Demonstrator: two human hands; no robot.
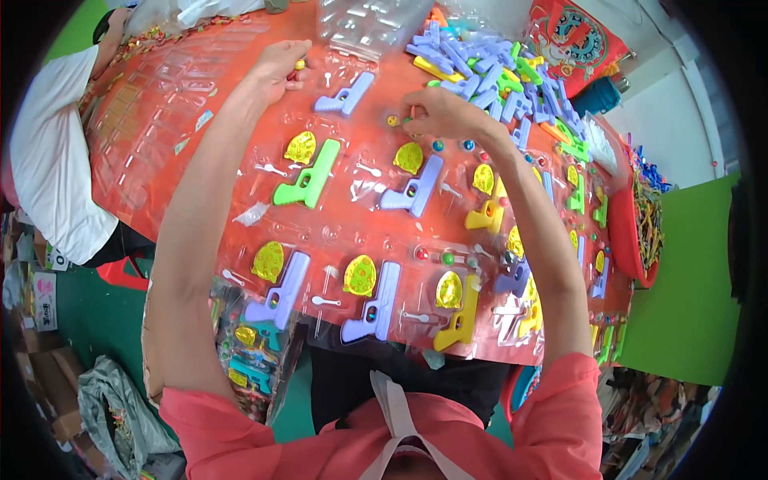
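At the far side of the table, my left hand is closed, with a small yellow ball at its fingertips. My right hand reaches over the far middle of the clear trays, fingers pinched on something small that I cannot make out. Just left of those fingers lies another yellow ball. A purple toy gun lies between the hands. Closer to me are a green toy gun, a purple toy gun, yellow foil-like discs and little white spoons, set out in the trays.
A heap of toy guns covers the back right. Stacked clear trays stand at the far edge, with more trays at left. A red basin sits at right. A person in a white shirt is at the left.
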